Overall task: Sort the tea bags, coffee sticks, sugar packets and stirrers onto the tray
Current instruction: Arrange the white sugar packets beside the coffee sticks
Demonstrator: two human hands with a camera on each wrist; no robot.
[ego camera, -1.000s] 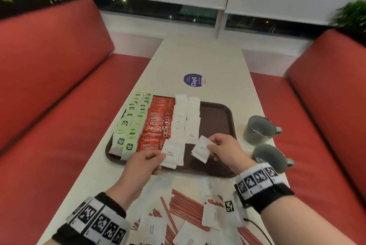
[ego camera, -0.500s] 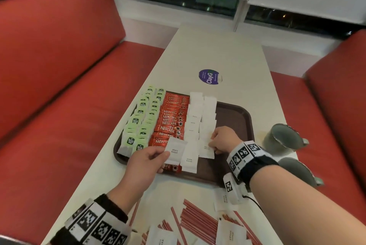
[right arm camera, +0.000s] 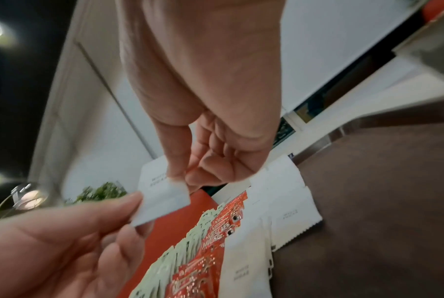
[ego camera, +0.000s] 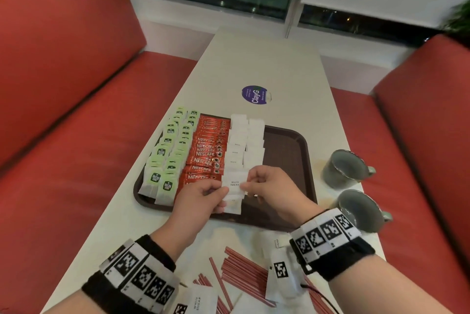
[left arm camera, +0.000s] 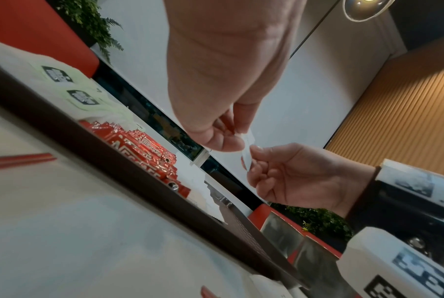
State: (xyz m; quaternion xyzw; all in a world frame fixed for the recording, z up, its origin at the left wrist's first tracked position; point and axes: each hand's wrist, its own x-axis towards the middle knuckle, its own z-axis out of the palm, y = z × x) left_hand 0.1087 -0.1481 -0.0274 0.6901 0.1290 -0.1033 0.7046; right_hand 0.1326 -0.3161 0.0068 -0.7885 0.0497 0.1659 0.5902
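A white sugar packet point(ego camera: 234, 183) hangs just above the near part of the brown tray point(ego camera: 304, 161). My left hand point(ego camera: 221, 191) pinches its left edge and my right hand point(ego camera: 246, 185) pinches its right edge. The right wrist view shows the same packet point(right arm camera: 162, 199) between both thumbs and fingers. On the tray lie green tea bags point(ego camera: 173, 156) at the left, red coffee sticks point(ego camera: 206, 155) in the middle, and two rows of sugar packets point(ego camera: 245, 141) to their right. Red stirrers point(ego camera: 241, 270) and loose sugar packets point(ego camera: 202, 301) lie on the table near me.
Two grey cups point(ego camera: 343, 169) point(ego camera: 361, 209) lie on their sides right of the tray. The tray's right third is bare. A purple sticker point(ego camera: 256, 95) marks the white table beyond the tray. Red bench seats flank the table.
My right hand laid its packet on the tray's right sugar row, then moved left and took hold of the packet in my left hand. The head view has tilted down.
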